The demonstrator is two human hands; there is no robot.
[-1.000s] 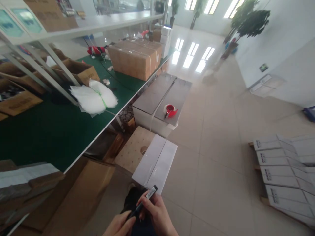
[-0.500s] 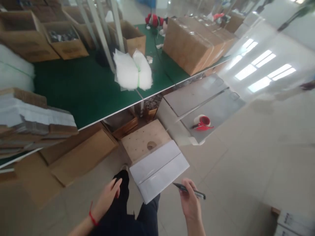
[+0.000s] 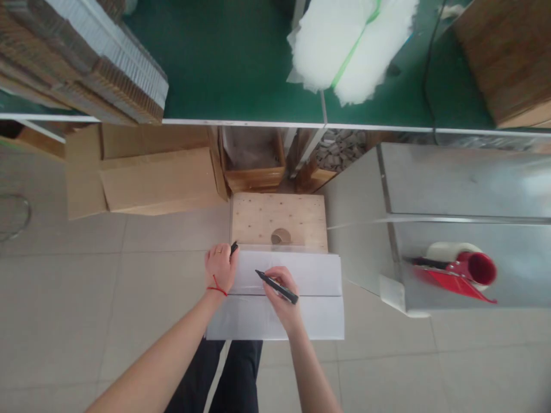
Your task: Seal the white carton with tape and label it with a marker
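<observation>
A white cardboard box (image 3: pixel 318 318) lies on a wooden stool (image 3: pixel 253 221) with a round hole in its top. My right hand (image 3: pixel 282 292) is closed around a black marker (image 3: pixel 279 288), its tip pointing left, over the box's upper flap. At the box's upper left corner, my left hand (image 3: pixel 220 267) is curled, with a small black marker cap (image 3: pixel 234 248) showing between its fingers. A red string circles the left wrist. Whether the marker's tip touches the cardboard, I cannot tell.
A red tape dispenser (image 3: pixel 473 272) sits on a grey metal cabinet (image 3: pixel 456 172) at the right. Above is a green table (image 3: pixel 228 69) bearing flattened cartons (image 3: pixel 107 74) and a tied white bundle (image 3: pixel 348 46). An open brown carton (image 3: pixel 159 180) stands on the floor at the left.
The view has turned and come closer to the box. Both hands have moved over it: the left to its upper left corner, the right with the marker above its middle.
</observation>
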